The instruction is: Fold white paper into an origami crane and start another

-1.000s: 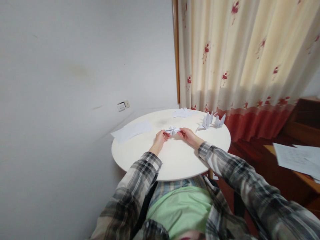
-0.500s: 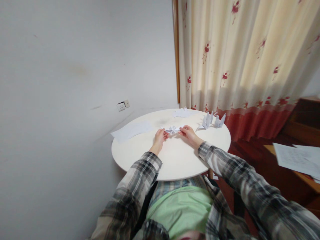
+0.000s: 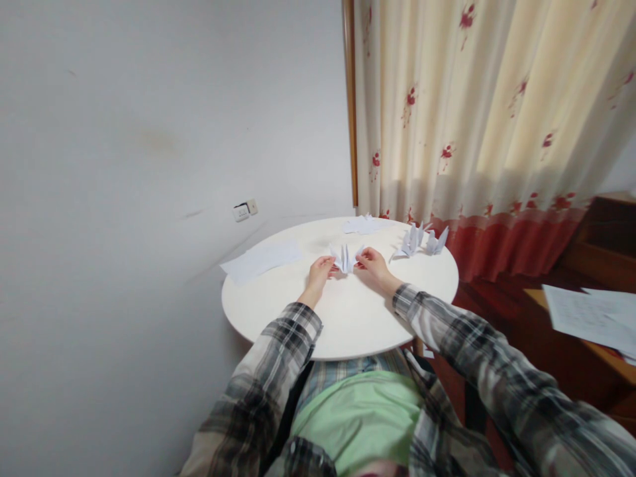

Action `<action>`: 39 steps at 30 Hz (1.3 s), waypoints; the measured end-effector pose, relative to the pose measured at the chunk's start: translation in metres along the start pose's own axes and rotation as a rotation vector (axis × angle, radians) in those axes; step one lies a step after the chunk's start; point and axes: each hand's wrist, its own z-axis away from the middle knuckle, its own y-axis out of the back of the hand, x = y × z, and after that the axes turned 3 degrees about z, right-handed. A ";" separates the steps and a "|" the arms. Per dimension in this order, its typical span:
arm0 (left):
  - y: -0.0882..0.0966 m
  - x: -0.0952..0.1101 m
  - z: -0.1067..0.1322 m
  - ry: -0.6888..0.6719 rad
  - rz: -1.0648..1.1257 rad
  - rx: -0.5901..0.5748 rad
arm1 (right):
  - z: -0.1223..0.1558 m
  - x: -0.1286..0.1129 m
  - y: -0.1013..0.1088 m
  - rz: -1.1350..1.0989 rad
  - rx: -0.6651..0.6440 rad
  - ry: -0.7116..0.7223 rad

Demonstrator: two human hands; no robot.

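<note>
Between my two hands is a white folded paper crane (image 3: 346, 259), its points standing up, held over the round white table (image 3: 358, 324). My left hand (image 3: 320, 271) pinches its left side with the fingertips. On the opposite side, my right hand (image 3: 371, 262) grips the crane between thumb and fingers. The fingertips partly hide the crane's lower edges. To the right of my right hand, more folded paper cranes (image 3: 410, 240) stand on the table, with another crane (image 3: 437, 241) beside them near the edge.
Flat white paper sheets (image 3: 263, 258) lie at the table's left. Farther back are more paper pieces (image 3: 364, 224). A wall with a socket (image 3: 241, 212) borders the left, a curtain (image 3: 472, 132) hangs behind. Written sheets (image 3: 591, 315) rest on wooden furniture at right.
The crane's points, spread out low and flat before, now stand upright. My hands have moved slightly closer together on it; the other things stayed put.
</note>
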 end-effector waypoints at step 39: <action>-0.002 -0.010 -0.006 -0.084 -0.185 -0.117 | 0.004 -0.005 -0.001 0.349 -0.002 0.316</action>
